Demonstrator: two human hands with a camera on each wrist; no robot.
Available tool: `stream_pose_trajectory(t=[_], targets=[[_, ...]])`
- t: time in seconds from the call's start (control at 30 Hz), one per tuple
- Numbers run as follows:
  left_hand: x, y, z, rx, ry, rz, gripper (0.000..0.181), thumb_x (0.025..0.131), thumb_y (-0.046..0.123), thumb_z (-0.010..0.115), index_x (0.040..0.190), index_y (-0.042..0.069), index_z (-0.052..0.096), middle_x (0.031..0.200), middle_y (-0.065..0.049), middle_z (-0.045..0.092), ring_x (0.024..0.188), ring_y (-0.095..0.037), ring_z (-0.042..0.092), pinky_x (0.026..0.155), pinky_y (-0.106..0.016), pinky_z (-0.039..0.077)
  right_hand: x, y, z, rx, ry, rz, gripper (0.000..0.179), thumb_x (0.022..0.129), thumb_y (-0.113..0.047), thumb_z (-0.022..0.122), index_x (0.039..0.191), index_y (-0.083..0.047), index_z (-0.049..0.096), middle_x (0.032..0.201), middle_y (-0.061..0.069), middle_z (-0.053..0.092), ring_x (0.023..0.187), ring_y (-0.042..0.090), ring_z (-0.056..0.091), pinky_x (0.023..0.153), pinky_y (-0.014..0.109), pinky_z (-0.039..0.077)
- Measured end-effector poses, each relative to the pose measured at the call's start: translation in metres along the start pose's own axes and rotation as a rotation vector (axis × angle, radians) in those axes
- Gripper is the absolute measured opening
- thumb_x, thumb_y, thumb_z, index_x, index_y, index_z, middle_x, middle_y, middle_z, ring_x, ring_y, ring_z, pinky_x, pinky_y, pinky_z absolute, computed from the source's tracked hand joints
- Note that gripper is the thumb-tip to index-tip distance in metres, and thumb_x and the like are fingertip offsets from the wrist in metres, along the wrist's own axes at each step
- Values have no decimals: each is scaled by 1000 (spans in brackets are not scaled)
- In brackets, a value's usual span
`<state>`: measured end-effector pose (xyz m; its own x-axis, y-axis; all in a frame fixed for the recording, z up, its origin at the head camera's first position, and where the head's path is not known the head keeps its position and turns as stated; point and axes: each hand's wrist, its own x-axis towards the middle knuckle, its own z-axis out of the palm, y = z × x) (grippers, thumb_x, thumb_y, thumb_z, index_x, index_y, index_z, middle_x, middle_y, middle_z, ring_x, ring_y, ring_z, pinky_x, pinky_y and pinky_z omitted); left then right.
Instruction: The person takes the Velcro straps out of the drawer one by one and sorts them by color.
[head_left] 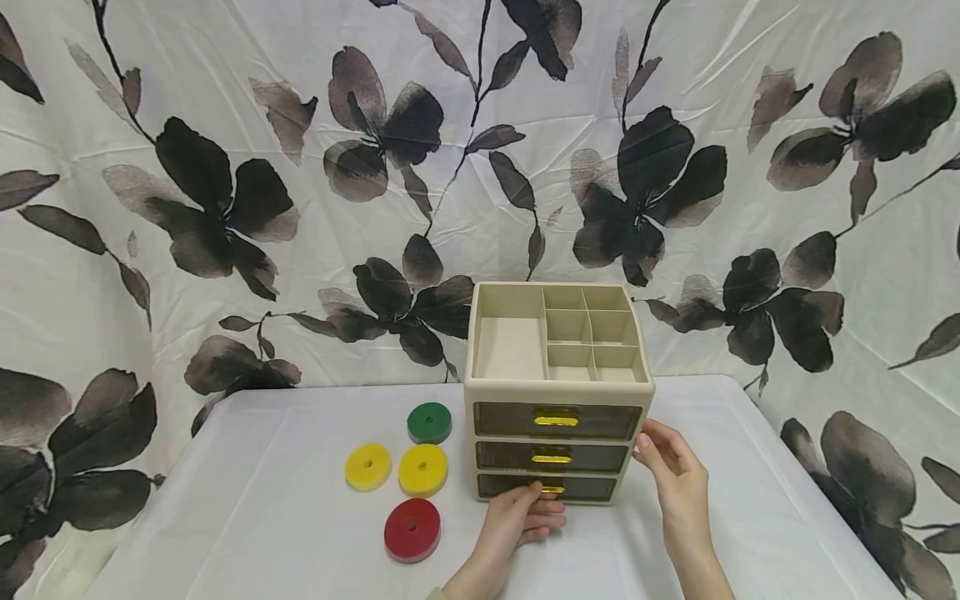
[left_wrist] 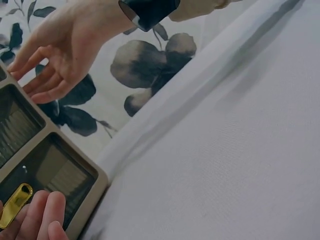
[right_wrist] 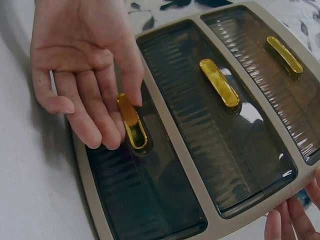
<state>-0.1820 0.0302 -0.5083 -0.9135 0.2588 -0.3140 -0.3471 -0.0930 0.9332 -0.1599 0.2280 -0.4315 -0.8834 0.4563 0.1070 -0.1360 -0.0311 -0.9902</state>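
Note:
A cream desktop organizer stands upright on the table, with three smoky see-through drawers below an open divided top. Each drawer front carries a shiny gold handle. At the bottom drawer, my left hand pinches the gold handle between thumb and fingers; the right wrist view shows the thumb on one side and fingertips on the other. That drawer sits flush in its frame. My right hand rests its fingertips against the organizer's right side, low down by the front edge, the fingers fairly straight.
Left of the organizer lie several round discs with centre holes: a green disc, a yellow disc, another yellow disc and a red disc. A white cloth covers the table. Behind hangs a floral curtain.

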Motion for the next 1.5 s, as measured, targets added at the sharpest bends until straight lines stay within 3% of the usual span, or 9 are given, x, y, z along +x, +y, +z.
stream_pose_trajectory(t=[0.73,1.17,1.5], targets=[[-14,-1,0,9,-17,-47,39,99,35,50,106,0,66,95,-7,76,83,-12,73,68,-19,55,0,0,0,19,-10,-11,30,94,-17,61,119,0,59,100,-13,67,91,0,64,81,16,53],[-28,-6,-4,46,-61,-102,41,100,34,46,112,0,66,95,-6,76,87,-14,73,73,-22,57,0,0,0,15,-12,-13,30,94,-17,61,119,0,59,100,-13,67,91,0,64,81,17,53],[-43,-10,-3,38,-56,-142,39,100,32,48,106,0,68,93,-8,76,83,-13,73,69,-20,56,0,0,0,16,-15,-30,30,94,-16,61,119,0,60,100,-12,67,91,1,64,81,17,53]])
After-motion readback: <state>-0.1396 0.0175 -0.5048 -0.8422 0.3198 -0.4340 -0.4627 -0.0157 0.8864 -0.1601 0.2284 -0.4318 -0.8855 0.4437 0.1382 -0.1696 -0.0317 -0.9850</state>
